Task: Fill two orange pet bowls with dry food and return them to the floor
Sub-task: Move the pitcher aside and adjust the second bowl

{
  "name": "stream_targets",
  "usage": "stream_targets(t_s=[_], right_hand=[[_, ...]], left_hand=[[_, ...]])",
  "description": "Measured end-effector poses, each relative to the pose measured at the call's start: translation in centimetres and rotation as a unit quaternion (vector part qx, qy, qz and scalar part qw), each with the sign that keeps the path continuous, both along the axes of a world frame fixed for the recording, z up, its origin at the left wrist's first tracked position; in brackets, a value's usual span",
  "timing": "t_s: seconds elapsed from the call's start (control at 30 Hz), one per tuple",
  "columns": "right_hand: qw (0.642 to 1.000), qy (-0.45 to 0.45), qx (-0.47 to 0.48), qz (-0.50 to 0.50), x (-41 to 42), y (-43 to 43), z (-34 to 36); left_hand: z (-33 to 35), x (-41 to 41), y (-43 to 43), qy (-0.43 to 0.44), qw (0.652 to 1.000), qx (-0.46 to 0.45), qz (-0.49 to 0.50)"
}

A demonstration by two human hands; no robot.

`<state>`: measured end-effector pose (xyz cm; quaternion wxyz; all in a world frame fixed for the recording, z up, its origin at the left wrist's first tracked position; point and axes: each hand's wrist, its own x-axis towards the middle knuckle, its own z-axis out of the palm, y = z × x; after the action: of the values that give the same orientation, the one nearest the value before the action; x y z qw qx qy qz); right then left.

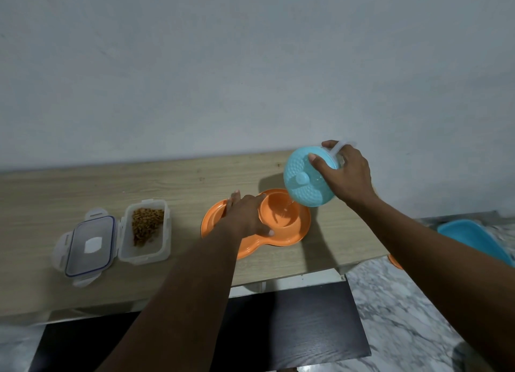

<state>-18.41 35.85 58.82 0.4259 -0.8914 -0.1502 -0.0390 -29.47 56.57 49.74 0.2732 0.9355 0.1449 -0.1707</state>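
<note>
Dim, cool, even light leaves the grey wall (pixel 250 65) flat and casts only soft-edged shadows on the tabletop (pixel 83 182) beside the blue jug (pixel 306 182) and orange bowl (pixel 289 227), while the wide lens bows the tabletop's far edge and smears the blue tub (pixel 473 238) at the right border.

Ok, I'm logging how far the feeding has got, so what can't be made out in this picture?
Head view:
- Left bowl's inside: under the left hand, food or none unknowable.
- Jug's fill level: hidden by its blue lid and the right hand.
- Orange piece past the table edge: mostly behind the right arm.
- Blue tub: cut off by the right frame edge.
</note>
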Motion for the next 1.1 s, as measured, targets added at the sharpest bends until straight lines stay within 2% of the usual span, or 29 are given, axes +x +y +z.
stream_targets(t_s=[1.1], right_hand=[[0.998,-0.058,-0.009,-0.004,1.0,0.6,4.4]], left_hand=[[0.9,-0.1,-0.2,0.016,1.0,0.016,-0.009]])
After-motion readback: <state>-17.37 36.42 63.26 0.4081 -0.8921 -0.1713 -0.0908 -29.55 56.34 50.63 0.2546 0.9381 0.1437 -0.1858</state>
